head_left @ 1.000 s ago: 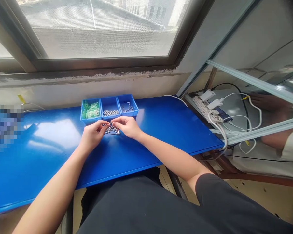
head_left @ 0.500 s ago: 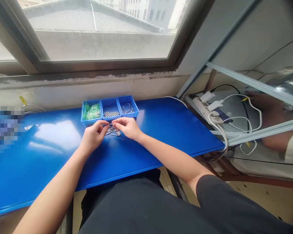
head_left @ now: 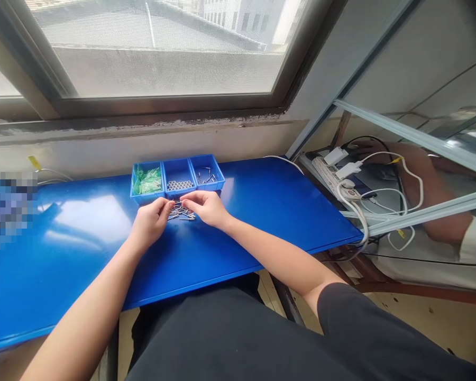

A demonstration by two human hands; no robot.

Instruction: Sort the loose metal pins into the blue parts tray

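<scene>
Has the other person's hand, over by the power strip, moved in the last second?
Yes: the other person's hand has moved left, closer to the white power strip.

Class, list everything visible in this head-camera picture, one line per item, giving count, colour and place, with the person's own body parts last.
Blue plastic three-compartment tray: one, blue, at the table's back edge.
Small green plastic packets: several, green, left compartment.
Short metal cylinders: several, silver, middle compartment.
Thin metal pins: several, silver, right compartment.
Loose metal pins: one small pile, silver, on the table in front of the tray.
Flat table top: one, blue, below the window.
Multi-socket power strip: one, white, right of the table.
Mesh-screened window: one, dark frame, above the table.
Another person's forearm: one, white sleeve, far right behind metal rails.
Left hand: one, bare, at the pile's left side.
Right hand: one, bare, at the pile's right side.
</scene>
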